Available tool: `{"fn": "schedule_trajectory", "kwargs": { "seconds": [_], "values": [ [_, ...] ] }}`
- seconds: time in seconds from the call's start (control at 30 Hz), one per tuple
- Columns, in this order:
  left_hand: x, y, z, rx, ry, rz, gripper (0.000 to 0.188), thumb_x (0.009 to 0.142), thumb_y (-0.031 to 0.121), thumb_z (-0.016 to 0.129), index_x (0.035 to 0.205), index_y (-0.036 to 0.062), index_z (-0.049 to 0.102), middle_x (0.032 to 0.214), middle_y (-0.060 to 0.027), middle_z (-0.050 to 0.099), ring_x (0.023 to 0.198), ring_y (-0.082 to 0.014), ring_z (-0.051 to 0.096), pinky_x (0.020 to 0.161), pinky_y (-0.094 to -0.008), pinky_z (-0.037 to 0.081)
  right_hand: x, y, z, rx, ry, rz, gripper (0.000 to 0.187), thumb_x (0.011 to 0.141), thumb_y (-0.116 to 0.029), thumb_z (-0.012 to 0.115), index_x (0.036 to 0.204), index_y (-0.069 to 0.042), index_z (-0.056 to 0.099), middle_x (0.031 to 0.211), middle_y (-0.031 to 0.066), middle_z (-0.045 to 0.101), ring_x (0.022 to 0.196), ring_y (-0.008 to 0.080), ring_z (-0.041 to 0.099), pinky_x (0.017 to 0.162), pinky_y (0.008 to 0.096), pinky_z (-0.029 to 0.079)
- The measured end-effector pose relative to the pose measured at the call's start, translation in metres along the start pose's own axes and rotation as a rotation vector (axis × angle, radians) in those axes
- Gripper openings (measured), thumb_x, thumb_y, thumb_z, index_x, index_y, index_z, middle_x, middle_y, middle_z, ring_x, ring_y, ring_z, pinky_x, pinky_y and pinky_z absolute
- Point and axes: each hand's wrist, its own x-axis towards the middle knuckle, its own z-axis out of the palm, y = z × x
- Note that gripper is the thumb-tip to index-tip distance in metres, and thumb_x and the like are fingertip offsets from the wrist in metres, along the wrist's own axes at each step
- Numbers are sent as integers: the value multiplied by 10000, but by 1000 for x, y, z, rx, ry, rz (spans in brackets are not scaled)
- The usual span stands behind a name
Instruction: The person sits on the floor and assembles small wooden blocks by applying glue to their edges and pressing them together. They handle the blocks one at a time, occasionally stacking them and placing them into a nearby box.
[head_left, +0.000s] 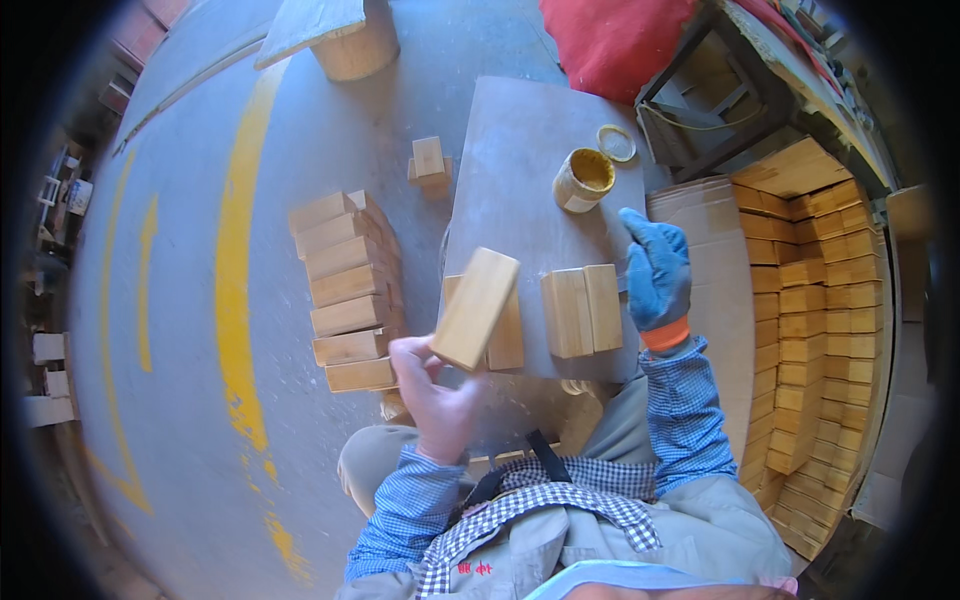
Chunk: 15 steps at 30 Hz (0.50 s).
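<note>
My bare left hand (432, 402) grips a light wooden block (478, 308) by its lower end, tilted above the near left of a grey work table (520, 150). Partly hidden beneath it, more wood (507, 335) lies on the tabletop. Two wooden blocks (580, 312) rest side by side to the right. My right hand (660, 272), in a blue glove with an orange cuff, hovers by the table's right edge, its fingers drawn together; whether something is between them is hidden. Beyond it stands an open can (583, 182) of yellowish-brown paste, its round lid (616, 143) lying behind.
Left of the table, wooden blocks (345, 262) are piled in a row, with a smaller pair (430, 165) farther back. A large box (800, 330) of stacked blocks stands at right beside cardboard (700, 270). A red cloth-like bundle (615, 45) sits behind the table.
</note>
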Motion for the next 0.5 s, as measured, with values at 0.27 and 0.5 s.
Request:
{"fn": "schedule_trajectory", "kwargs": {
  "seconds": [0.27, 0.5],
  "values": [
    [188, -40, 13, 395, 251, 192, 421, 747, 112, 810, 1031, 26, 511, 1049, -101, 501, 1029, -221, 543, 897, -360, 512, -22, 83, 9, 103, 311, 245, 356, 1049, -107, 520, 1367, -58, 673, 1136, 21, 665, 811, 85, 531, 741, 225, 493],
    [279, -88, 50, 83, 214, -18, 429, 767, 106, 804, 1094, 36, 536, 995, -74, 610, 940, -182, 605, 866, -355, 521, -28, 110, 1, 355, 309, 543, 348, 1043, -80, 538, 1360, -57, 679, 1060, 14, 622, 761, 63, 518, 643, 215, 478]
  ]
}}
